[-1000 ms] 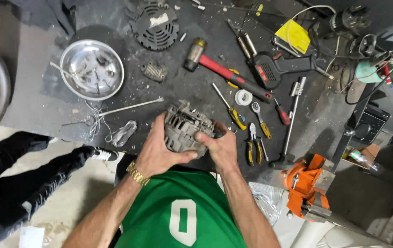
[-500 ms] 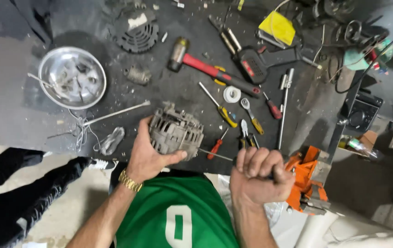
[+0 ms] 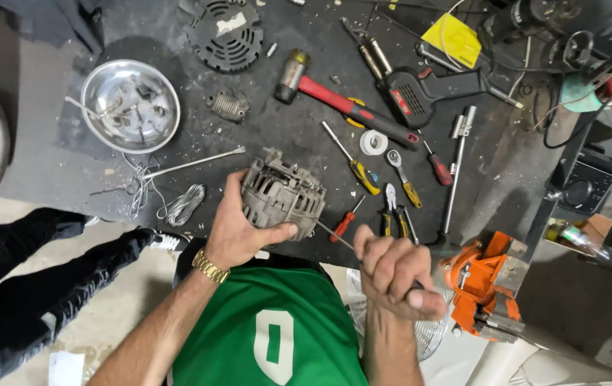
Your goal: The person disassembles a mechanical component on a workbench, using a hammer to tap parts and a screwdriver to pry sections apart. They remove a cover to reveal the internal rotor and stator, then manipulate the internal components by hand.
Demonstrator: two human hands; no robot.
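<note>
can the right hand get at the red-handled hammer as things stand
Probably not straight away: the right hand is closed around a thin tool at the bench edge, and the hammer lies farther back, beyond the screwdrivers. Nothing covers the hammer, though.

Two bare hands, both closed, held in front of the chest

The left hand [image 3: 238, 232] reaches forward with the forearm bare and a gold watch at the wrist; its fingers are wrapped around what it holds, the thumb stretched to the right along the lower edge. The right hand [image 3: 395, 275] is nearer to the body, closed into a tight fist with the knuckles up, the thumb pressed on the side, and the forearm rises straight from below.
</note>
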